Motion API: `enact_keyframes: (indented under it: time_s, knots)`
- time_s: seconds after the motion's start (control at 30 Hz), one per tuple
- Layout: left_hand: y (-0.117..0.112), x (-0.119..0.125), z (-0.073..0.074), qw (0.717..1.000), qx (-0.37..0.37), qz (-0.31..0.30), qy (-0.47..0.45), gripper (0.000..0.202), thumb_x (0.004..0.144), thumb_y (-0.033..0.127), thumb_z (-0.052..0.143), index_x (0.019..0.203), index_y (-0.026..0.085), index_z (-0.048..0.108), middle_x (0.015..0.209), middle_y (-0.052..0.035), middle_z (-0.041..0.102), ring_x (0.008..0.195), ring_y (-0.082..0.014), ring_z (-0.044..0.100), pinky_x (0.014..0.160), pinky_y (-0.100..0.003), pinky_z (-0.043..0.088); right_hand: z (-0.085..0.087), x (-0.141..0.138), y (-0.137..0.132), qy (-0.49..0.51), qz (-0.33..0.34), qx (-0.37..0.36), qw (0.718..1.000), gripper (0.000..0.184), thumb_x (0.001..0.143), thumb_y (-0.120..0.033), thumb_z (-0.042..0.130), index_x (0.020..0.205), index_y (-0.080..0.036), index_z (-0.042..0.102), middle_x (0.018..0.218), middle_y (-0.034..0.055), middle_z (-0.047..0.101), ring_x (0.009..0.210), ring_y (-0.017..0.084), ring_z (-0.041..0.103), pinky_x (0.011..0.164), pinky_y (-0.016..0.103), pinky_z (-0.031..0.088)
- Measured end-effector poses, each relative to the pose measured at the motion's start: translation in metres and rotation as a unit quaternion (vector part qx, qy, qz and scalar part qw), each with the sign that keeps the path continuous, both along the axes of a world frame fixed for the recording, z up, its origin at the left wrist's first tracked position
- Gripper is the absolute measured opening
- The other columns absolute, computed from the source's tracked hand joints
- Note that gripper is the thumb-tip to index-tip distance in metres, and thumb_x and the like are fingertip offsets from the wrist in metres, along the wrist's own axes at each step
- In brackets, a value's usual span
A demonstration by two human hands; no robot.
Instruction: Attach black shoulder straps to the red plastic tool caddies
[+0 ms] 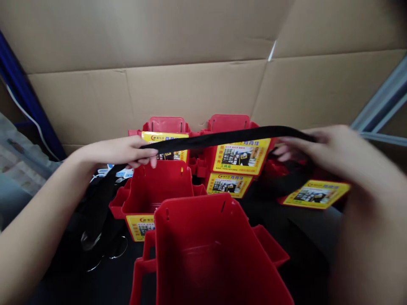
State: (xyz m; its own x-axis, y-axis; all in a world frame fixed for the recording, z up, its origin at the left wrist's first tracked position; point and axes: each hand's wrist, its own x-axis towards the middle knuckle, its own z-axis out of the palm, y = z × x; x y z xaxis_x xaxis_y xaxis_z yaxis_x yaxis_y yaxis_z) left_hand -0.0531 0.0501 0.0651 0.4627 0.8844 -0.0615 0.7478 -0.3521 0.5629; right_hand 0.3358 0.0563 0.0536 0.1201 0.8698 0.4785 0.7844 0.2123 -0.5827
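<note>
A black strap (pixel 222 138) is stretched between my two hands, above several red plastic tool boxes. My left hand (pixel 124 151) pinches it on the left, and a tail of it drops toward the dark surface. On the right, my right hand (pixel 314 146) is closed around the other part, slightly blurred. Beneath the strap, nearest to me, stands an open red tool box (pixel 203 254) with slots in its back wall and side holders. A second red tool box (pixel 162 186) sits behind it, with a yellow label on its front.
Stacked red boxes with yellow labels (pixel 240 159) stand against a cardboard wall (pixel 197 93). Another yellow label (pixel 316 195) lies to the right. Metal rings (pixel 119 250) and black straps are at the left. A blue post (pixel 19 84) rises at the far left.
</note>
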Motion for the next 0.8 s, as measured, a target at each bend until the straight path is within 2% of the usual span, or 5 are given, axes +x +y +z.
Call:
enact_keyframes:
  time_s: [0.1, 0.27, 0.4, 0.63, 0.8]
  knots:
    - [0.002, -0.024, -0.004, 0.999, -0.016, 0.034, -0.032, 0.031, 0.083, 0.044, 0.045, 0.077, 0.017, 0.059, 0.056, 0.0019, 0.041, 0.047, -0.0085, 0.036, 0.045, -0.021, 0.030, 0.001, 0.027, -0.001, -0.086, -0.077, -0.033, 0.993, 0.025, 0.073, -0.043, 0.063, 0.075, -0.019, 0.070, 0.065, 0.0089, 0.069, 0.053, 0.023, 0.063, 0.042, 0.032, 0.046]
    - [-0.007, 0.029, 0.014, 0.985, 0.153, -0.014, 0.072, 0.026, 0.083, 0.033, 0.043, 0.079, 0.017, 0.063, 0.063, -0.0005, 0.052, 0.054, -0.0104, 0.044, 0.051, -0.022, 0.034, -0.013, -0.063, -0.017, -0.170, 0.238, 0.069, 0.954, 0.072, 0.071, -0.045, 0.066, 0.135, -0.029, 0.037, 0.132, 0.0040, 0.050, 0.116, 0.027, 0.050, 0.093, 0.041, 0.045]
    - [-0.014, 0.074, 0.029, 0.966, 0.225, -0.089, 0.094, 0.024, 0.082, 0.026, 0.042, 0.081, 0.018, 0.065, 0.070, -0.0006, 0.060, 0.058, -0.0115, 0.048, 0.056, -0.023, 0.035, -0.018, -0.121, -0.021, -0.134, 0.277, 0.065, 0.949, 0.036, 0.085, -0.037, 0.049, 0.116, -0.019, 0.056, 0.103, 0.0066, 0.067, 0.093, 0.020, 0.062, 0.083, 0.034, 0.047]
    - [-0.004, 0.049, 0.032, 0.992, 0.090, -0.080, 0.031, 0.031, 0.082, 0.040, 0.048, 0.066, 0.016, 0.060, 0.054, 0.0002, 0.053, 0.049, -0.0103, 0.046, 0.053, -0.024, 0.035, 0.011, -0.035, -0.025, -0.151, 0.130, 0.040, 0.979, 0.028, 0.088, -0.033, 0.043, 0.069, -0.019, 0.059, 0.057, 0.0019, 0.061, 0.051, 0.011, 0.051, 0.059, 0.026, 0.040]
    - [0.021, 0.090, 0.005, 0.963, 0.189, -0.124, -0.149, 0.023, 0.085, 0.027, 0.041, 0.082, 0.014, 0.060, 0.071, -0.0020, 0.059, 0.065, -0.0106, 0.053, 0.062, -0.023, 0.041, 0.013, -0.014, -0.029, -0.154, 0.017, 0.010, 0.988, 0.042, 0.088, -0.043, 0.040, 0.057, -0.018, 0.054, 0.052, 0.0025, 0.059, 0.046, 0.009, 0.049, 0.055, 0.027, 0.038]
